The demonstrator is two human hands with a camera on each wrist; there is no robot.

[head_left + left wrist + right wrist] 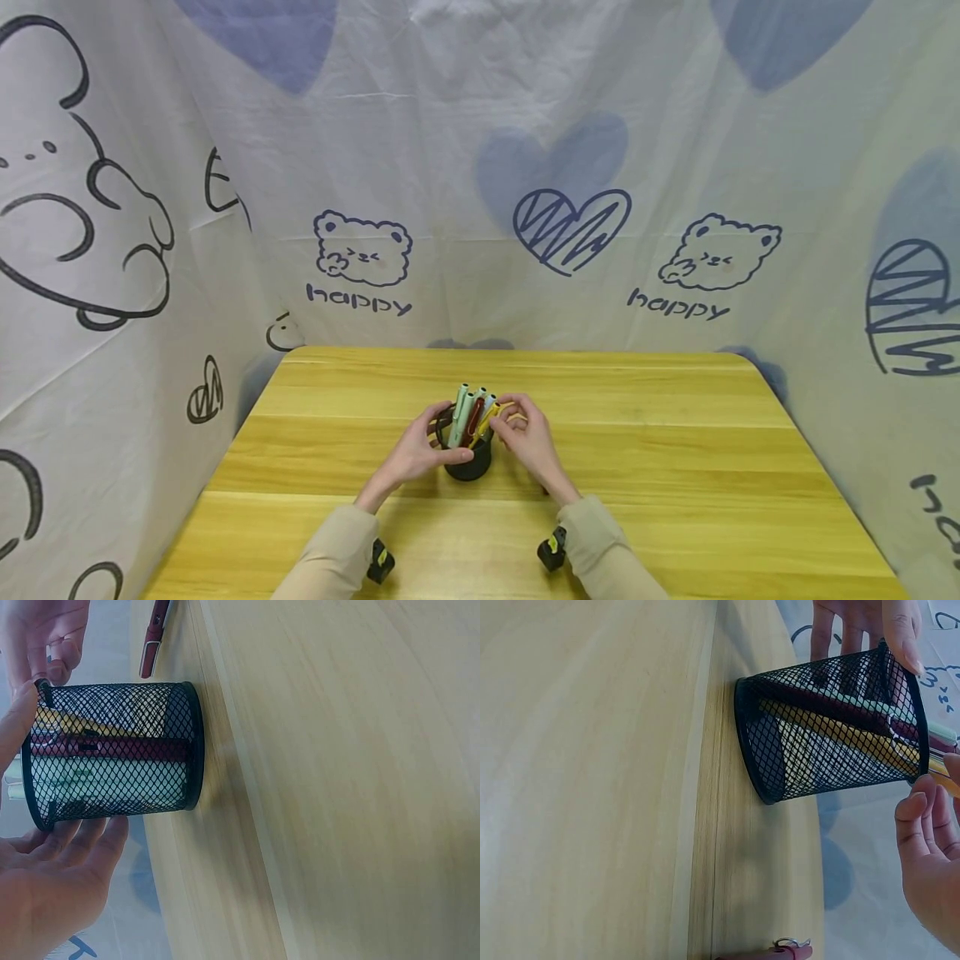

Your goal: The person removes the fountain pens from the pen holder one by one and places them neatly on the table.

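Observation:
A black mesh pen holder (112, 761) stands upright on the table, holding several pens. My left hand (422, 446) grips it from the left, thumb across the near rim and fingers around the far side. Two light green pens (461, 417), a dark red pen (475, 417) and a yellow pen (487, 419) lean in it. At the right rim, my right hand (527, 433) pinches the yellow pen's upper end between thumb and fingers. Another dark red pen (155, 641) lies on the table to the right of the holder, mostly hidden by the right hand in the head view.
The wooden table (712, 467) spreads out on both sides of the holder. Behind it and at the sides hangs a white curtain (465, 292) with hearts and bears. A small black device (552, 550) is strapped at the right wrist, another (381, 561) at the left.

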